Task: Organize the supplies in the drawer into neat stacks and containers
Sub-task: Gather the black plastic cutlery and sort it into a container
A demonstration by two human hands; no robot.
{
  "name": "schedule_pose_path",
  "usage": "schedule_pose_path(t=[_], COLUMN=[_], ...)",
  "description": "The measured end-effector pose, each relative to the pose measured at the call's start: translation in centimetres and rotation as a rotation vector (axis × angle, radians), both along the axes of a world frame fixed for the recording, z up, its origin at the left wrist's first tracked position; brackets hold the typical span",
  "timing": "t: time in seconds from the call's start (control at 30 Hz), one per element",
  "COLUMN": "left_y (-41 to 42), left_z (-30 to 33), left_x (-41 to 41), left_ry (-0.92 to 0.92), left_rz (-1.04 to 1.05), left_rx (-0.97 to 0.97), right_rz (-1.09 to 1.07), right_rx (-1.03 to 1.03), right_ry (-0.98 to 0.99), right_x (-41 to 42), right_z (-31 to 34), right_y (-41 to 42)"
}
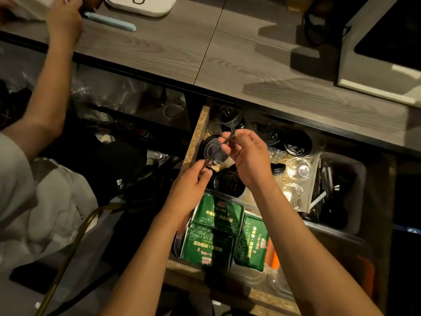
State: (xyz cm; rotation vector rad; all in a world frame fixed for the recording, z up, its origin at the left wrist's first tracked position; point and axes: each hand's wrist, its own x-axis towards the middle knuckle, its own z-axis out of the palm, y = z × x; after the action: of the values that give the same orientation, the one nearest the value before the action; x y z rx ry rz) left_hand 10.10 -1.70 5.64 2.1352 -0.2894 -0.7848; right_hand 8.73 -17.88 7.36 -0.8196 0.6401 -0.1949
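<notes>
Both my hands hover over the open drawer (197, 131). Between them runs a thin dark stick-like item (217, 149); my right hand (247, 156) pinches its upper end and my left hand (190, 185) pinches its lower end. Below them lie black cup lids (298, 142), clear plastic lids (299, 168) and a clear cup (229, 117). Green packets (210, 245) stand in a clear container at the drawer's near end. A dark bin (355, 179) on the right holds wrapped straws (319, 200).
A wood-grain counter (182, 49) spans the top, with a white tray (141, 5), a pale blue pen-like thing (109, 20) and a grey machine (382, 53). Another person's arm (52, 76) reaches onto the counter at left. A brass chair frame (68, 258) curves at lower left.
</notes>
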Motion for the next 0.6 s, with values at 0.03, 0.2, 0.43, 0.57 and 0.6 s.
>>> schedule_pose_path(t=[0.03,0.2,0.43,0.57,0.6], left_y=[-0.2,-1.3,1.2,1.1,0.8], left_z=[-0.1,0.0,-0.8,-2.0,-2.4], left_x=[-0.3,-3.1,-5.8,-6.5,-6.5], left_ry=[0.001,0.044,-0.009,0.1,0.117], left_rz=[0.005,-0.001,0.201,0.281,0.277], left_rx=[-0.016,-0.038,-0.007,0.047,0.064], right_rz=[-0.014,0.331,0.189,0.309,0.297], right_rx=[0.021,-0.32,-0.323,-0.539,-0.502], right_ry=[-0.019,0.078,0.328,0.528,0.554], right_x=[-0.3,-2.8,-6.6,-8.0,-8.3], right_z=[0.4,-0.4,-1.4,-3.4,-4.0], right_y=[-0.1,1.2,-0.9,-1.5,-1.6])
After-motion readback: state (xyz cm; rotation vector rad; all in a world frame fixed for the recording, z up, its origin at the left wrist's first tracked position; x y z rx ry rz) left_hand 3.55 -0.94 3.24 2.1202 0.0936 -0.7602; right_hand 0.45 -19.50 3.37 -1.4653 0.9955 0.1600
